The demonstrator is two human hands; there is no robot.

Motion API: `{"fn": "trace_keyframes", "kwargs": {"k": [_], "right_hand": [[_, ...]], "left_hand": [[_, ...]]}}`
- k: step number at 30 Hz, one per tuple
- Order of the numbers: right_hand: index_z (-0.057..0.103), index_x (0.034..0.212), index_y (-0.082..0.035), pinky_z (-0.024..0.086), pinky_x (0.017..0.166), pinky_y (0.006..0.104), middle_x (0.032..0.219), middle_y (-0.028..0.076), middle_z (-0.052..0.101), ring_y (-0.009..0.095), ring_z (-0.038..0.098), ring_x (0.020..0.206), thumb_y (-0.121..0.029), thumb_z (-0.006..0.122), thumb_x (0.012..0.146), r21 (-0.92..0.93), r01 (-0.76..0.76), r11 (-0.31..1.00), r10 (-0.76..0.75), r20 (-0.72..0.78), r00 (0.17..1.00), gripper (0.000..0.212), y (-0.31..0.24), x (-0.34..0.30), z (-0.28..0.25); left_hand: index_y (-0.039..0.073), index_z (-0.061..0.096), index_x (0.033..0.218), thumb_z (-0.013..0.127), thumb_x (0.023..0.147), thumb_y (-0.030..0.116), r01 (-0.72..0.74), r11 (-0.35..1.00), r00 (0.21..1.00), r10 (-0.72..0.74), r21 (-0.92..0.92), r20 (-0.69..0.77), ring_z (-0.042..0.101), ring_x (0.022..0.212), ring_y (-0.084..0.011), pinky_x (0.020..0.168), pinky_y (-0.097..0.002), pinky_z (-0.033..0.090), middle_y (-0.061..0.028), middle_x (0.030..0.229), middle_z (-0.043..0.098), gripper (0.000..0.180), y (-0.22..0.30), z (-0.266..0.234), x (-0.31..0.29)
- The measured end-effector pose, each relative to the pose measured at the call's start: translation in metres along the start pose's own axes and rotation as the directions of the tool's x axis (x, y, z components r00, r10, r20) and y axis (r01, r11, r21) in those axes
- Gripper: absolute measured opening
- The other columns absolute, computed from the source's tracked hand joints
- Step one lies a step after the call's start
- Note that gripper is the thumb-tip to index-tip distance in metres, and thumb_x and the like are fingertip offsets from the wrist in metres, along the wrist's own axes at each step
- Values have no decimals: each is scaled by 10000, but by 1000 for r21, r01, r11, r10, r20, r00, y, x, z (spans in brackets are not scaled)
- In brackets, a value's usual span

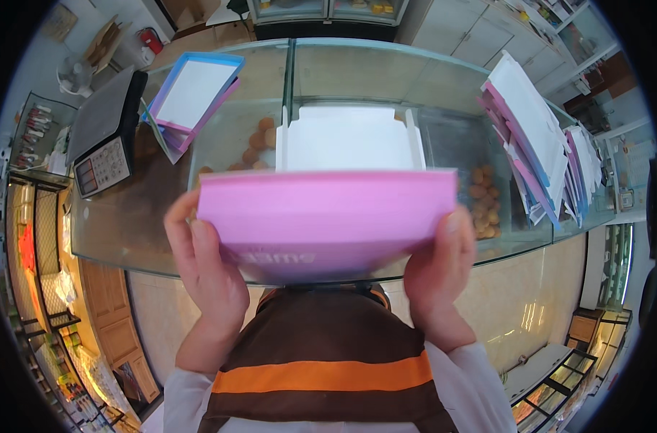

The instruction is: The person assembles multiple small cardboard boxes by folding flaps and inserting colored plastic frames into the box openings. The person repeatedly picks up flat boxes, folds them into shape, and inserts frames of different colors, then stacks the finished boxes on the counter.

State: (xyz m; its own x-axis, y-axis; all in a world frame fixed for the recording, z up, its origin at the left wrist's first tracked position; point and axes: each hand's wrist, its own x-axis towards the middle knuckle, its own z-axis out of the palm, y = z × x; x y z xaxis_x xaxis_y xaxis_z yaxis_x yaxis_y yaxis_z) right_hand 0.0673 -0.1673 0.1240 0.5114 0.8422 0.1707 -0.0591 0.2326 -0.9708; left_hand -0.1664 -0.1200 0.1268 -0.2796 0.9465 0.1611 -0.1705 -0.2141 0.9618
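A pink cardboard box (328, 209) with a white inside is held up in front of me, over the near edge of the glass counter. Its pink side with pale print faces me, a little blurred, and a white flap with raised side strips (346, 141) reaches away behind it. My left hand (209, 263) grips the left end, thumb on the pink face. At the right end, my right hand (440, 270) has its thumb and fingers closed on the card. Some of the fingertips are hidden behind the box.
A glass counter (386, 68) holds round brown baked pieces (483, 202) under its top. A weighing scale (103, 166) and stacked blue and pink box trays (195, 90) stand at the left. To the right lean several white, pink and blue cardboard pieces (530, 130).
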Motion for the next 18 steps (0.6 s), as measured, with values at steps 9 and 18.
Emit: {"fn": "trace_keyframes", "kwargs": {"k": [9,18], "right_hand": [[738,1096,-4,482,1023,371,1079,78,708,175,625,1025,-114,672,1000,83,-29,996,-29,618,786,161,-16,85,-52],[765,991,-139,364,1165,505,839,35,639,256,629,907,-91,766,910,-495,584,644,292,864,410,94,96,44,-90]], "left_hand": [[64,637,1166,683,1018,163,11,999,642,27,-44,767,639,1114,-185,1100,-446,437,-81,1119,684,184,15,-41,81],[92,662,1079,702,943,72,-569,677,303,-355,467,884,651,1025,-334,1106,-510,409,-103,974,702,143,-107,-60,28]]}}
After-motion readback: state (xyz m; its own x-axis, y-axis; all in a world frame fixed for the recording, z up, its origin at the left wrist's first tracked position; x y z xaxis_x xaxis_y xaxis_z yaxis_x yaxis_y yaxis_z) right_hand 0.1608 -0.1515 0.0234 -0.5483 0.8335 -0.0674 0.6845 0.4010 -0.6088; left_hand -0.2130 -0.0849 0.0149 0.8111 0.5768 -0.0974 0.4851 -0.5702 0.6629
